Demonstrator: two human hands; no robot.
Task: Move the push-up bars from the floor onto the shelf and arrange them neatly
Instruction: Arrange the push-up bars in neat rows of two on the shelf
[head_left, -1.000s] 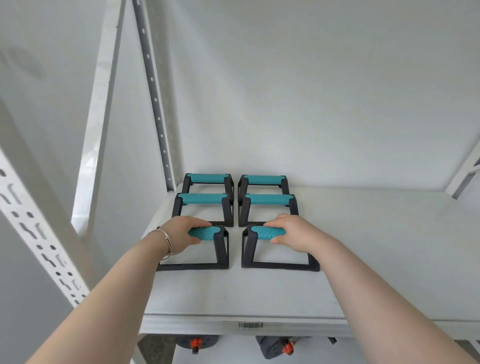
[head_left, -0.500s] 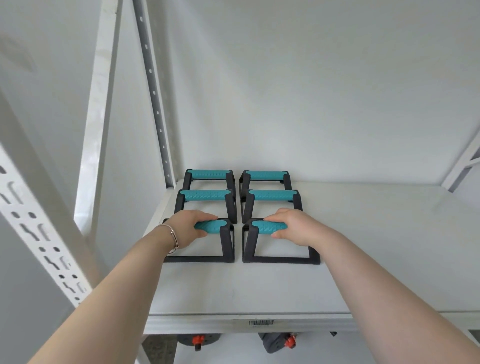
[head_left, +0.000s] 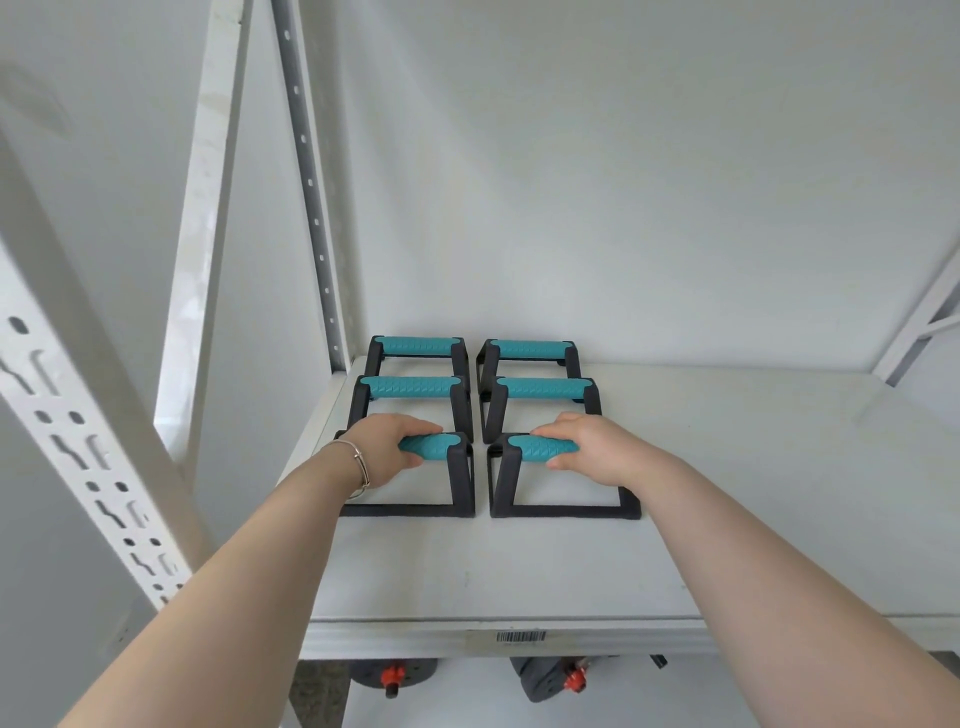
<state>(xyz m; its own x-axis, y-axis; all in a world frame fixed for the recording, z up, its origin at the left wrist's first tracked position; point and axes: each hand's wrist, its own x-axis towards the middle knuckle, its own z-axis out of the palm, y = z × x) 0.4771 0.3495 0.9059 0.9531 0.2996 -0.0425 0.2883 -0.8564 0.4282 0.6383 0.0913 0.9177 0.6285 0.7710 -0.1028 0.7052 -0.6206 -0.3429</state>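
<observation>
Shelf (head_left: 727, 493) bears push-up bars (head_left: 410, 387) (six).

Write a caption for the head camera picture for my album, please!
Both hands, left hand and right hand, grip the front pair of six push-up bars on a white shelf.

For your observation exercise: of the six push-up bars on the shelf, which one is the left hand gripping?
The front bar of the left column: the left hand wraps its teal grip, nearest the shelf edge.

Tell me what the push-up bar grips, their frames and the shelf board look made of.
Grips: teal rubber or soft foam, going by the matte embossed diamond pattern. Frames: black, matte, slightly grainy, probably moulded plastic or coated metal. Shelf board: smooth, white and faintly glossy; likely painted metal or laminate.
</observation>
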